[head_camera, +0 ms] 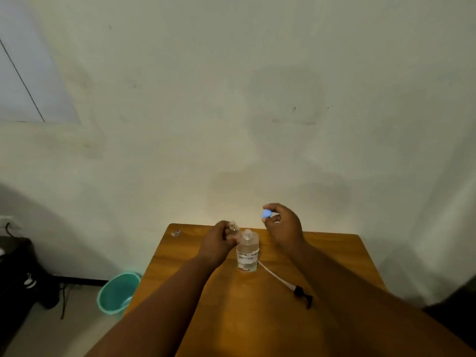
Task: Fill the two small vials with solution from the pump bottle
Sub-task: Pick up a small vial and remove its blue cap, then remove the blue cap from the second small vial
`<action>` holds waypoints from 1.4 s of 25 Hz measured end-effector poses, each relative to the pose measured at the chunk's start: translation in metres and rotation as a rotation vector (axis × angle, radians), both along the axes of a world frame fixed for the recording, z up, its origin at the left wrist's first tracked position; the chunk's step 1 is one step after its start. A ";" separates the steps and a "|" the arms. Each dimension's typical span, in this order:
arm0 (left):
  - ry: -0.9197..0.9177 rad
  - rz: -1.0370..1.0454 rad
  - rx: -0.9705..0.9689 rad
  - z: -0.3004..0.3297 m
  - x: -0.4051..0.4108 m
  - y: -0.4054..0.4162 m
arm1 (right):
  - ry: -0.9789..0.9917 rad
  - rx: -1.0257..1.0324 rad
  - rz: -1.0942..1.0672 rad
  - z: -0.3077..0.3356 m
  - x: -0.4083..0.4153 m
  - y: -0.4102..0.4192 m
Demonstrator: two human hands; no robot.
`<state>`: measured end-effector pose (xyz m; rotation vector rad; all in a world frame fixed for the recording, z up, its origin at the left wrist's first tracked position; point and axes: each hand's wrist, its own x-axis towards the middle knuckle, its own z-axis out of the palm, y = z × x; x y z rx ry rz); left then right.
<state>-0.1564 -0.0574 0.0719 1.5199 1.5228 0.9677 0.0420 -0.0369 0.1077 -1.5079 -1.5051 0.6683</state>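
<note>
A clear bottle (247, 251) with a white handwritten label stands uncapped on the wooden table (257, 305), partly filled with clear liquid. Its black pump head with a white dip tube (301, 292) lies flat on the table to the right. My left hand (219, 243) grips a small clear vial (234, 228), held open-topped just left of the bottle's neck. My right hand (283, 225) is raised above the far table edge, its fingers pinching a light blue cap (266, 214). A second small clear object (175, 233), possibly the other vial, lies near the table's far left corner.
A plain wall stands directly behind the table. A teal bucket (117, 295) sits on the floor at the left of the table. Dark furniture and cables (23, 279) fill the far left.
</note>
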 end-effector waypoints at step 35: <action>0.235 0.035 -0.344 -0.190 -0.015 -0.023 | -0.669 -0.488 -0.658 -0.256 0.157 -0.108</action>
